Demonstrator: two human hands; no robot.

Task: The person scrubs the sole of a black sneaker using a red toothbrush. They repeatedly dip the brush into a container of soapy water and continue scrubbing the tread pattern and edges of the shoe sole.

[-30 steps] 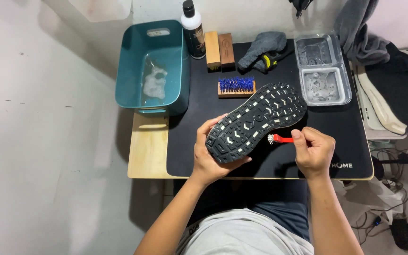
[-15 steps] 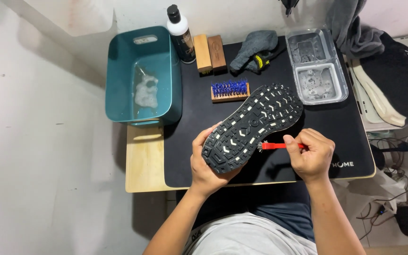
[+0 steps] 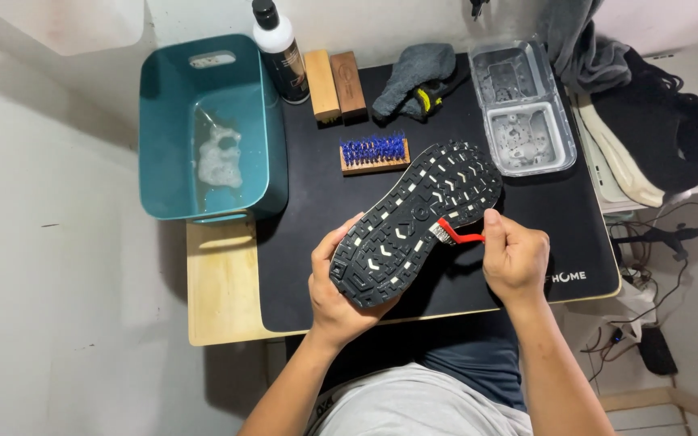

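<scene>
Two hands work on one shoe (image 3: 418, 222), held sole-up above the near half of the tabletop (image 3: 220, 291). Left hand (image 3: 341, 282): fingers curled around the heel end from below, thumb along the sole's edge, closed firmly on the shoe. Right hand (image 3: 515, 258): fingers closed into a fist on the red handle of one small brush (image 3: 456, 234), whose bristle head touches the sole beside the forefoot, on the side facing the right hand.

One black mat (image 3: 317, 202) covers most of the tabletop. At the far left corner stands one teal tub (image 3: 163, 121) holding foamy water. Along the far edge: one white bottle with a black cap (image 3: 278, 48), two wooden blocks (image 3: 334, 85), one grey cloth (image 3: 418, 77), and one clear plastic tray (image 3: 523, 109) at the far right corner. One blue-bristled wooden brush (image 3: 375, 153) lies bristles-up on the mat, just beyond the shoe.
</scene>
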